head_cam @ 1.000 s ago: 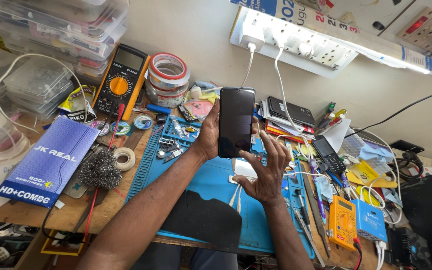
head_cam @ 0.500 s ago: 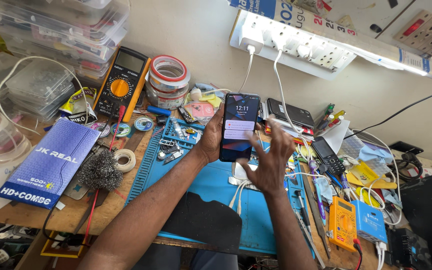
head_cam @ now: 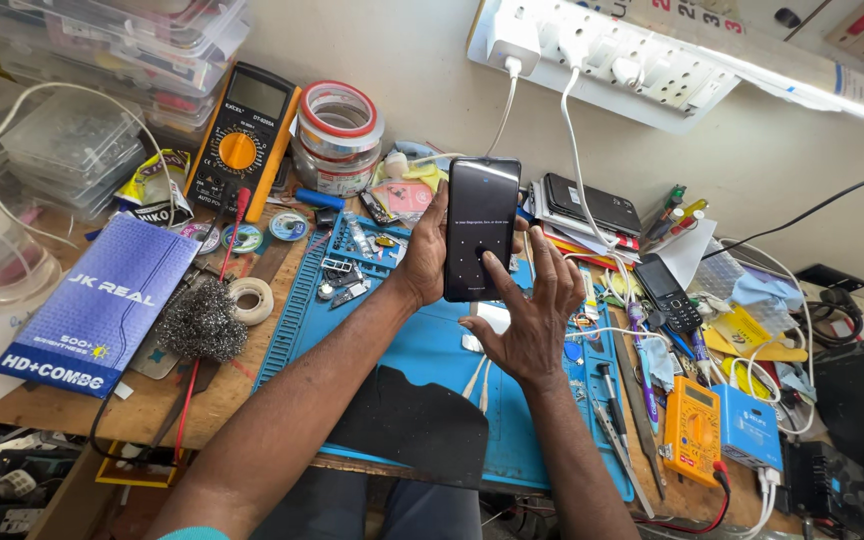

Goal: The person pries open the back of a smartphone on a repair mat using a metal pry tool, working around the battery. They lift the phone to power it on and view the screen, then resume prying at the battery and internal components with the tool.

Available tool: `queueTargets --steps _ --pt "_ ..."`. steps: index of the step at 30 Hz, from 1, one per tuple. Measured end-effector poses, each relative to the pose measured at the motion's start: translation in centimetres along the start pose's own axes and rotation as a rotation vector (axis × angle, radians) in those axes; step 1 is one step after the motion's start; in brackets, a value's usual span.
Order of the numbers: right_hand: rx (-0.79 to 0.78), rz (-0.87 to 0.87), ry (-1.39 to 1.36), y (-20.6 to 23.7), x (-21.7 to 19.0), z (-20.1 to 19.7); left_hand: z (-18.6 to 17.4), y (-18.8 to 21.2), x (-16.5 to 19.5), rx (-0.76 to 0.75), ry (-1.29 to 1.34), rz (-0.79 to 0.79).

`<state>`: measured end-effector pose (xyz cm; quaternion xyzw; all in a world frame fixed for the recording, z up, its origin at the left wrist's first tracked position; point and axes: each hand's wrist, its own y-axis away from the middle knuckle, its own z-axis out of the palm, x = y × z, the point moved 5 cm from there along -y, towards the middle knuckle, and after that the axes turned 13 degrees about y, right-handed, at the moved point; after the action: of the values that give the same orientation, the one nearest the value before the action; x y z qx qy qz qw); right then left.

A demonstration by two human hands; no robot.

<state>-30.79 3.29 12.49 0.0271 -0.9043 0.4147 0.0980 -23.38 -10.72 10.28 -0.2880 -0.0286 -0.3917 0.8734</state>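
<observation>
Cluttered repair desk point(head_cam: 202, 400) against a pale wall, blue work mat point(head_cam: 432, 350) at its centre; smartphone point(head_cam: 481, 228) held upright above the mat's far edge, left hand point(head_cam: 424, 255) wrapped round its left side; right hand point(head_cam: 532, 315) loose, fingers spread, index tip touching the lower screen. Screen lit, dark, showing a grid of dots, so the phone looks powered on but not yet unlocked. Yellow multimeter point(head_cam: 242, 140) left of the phone; tape rolls point(head_cam: 339, 135) beside it.

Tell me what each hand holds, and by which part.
The left hand holds the black smartphone by its left edge and back. The right hand holds nothing; a fingertip touches the screen.
</observation>
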Motion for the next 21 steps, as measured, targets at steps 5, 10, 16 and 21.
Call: queueTargets --steps 5,10,16,21 --pt "-0.024 -0.003 0.015 -0.6 -0.5 0.3 0.0 0.0 -0.2 -0.019 -0.006 -0.007" --pt "-0.007 -0.030 0.004 0.0 -0.4 0.7 -1.5 -0.1 -0.3 0.108 -0.013 -0.010" --pt "0.045 -0.034 -0.033 0.6 0.0 0.6 -1.4 -0.2 0.1 0.057 0.033 -0.027" --pt "0.074 0.029 -0.007 0.5 1.0 0.3 -1.1 -0.1 0.4 0.052 -0.040 0.002"
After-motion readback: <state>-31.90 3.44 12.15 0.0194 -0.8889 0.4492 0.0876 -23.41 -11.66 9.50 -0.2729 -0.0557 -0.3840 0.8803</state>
